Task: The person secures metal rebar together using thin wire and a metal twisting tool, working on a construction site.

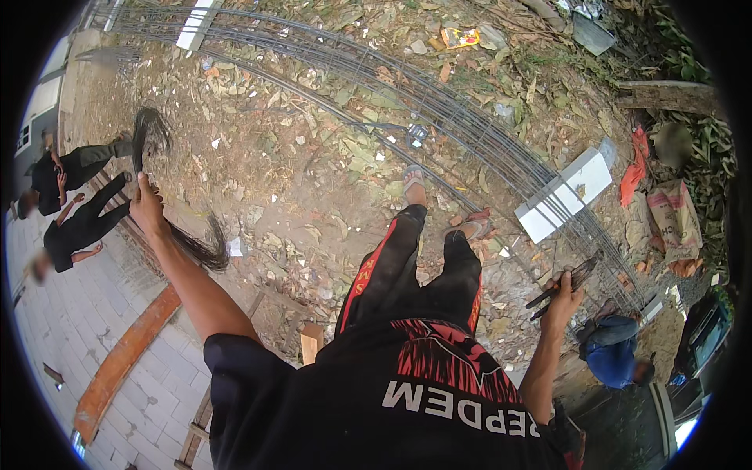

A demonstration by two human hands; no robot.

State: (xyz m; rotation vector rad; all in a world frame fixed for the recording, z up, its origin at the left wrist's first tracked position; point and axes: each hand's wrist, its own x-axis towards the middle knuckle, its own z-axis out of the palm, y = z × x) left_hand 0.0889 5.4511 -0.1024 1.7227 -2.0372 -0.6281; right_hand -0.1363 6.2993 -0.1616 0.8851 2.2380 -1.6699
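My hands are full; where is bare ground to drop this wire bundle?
Leaf-strewn dirt between the left hand and the sandalled feet lies open. Rightward, rebar cage and white blocks crowd the ground.

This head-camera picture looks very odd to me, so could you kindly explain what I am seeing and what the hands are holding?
It is a single wide fisheye view from a camera worn on a person's head, looking down, so straight edges bend near the rim. The black shirt and legs at the bottom belong to the wearer. The left hand grips a bundle of thin dark wires that curves above and below the fist. The right hand holds pliers. On the leaf-strewn ground lies a long cage of steel rods resting on white blocks. Other people stand at the left, and one in blue is at the lower right.
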